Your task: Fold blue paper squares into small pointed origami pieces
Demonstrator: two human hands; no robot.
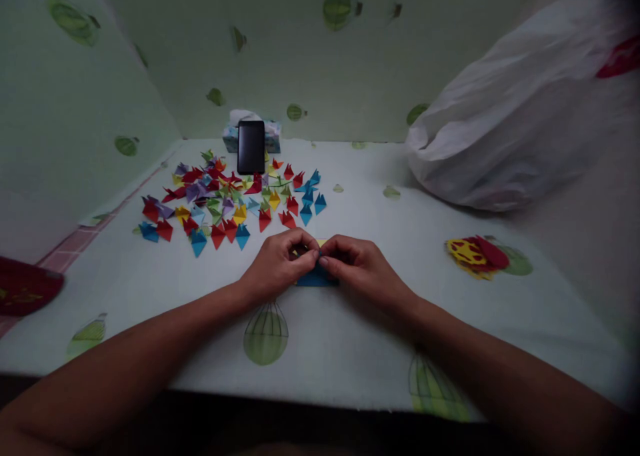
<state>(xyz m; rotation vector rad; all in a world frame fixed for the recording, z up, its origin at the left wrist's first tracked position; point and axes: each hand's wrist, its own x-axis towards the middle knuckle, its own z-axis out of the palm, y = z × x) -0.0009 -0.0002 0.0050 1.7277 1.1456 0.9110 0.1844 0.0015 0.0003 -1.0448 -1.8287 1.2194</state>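
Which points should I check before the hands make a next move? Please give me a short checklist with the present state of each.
1. Left hand and right hand both at the blue paper: ok.
2. Fold at the fingertips neat: cannot tell, the fingers cover it.
3. Folded paper pieces clear of the left hand: cannot tell; most lie apart, but the nearest red one is very close.
4. White bag away from both hands: ok, it is at the far right.
5. Phone upright in front of the tissue box: ok.
6. Bright light for fine work: not ok, the picture looks dim.
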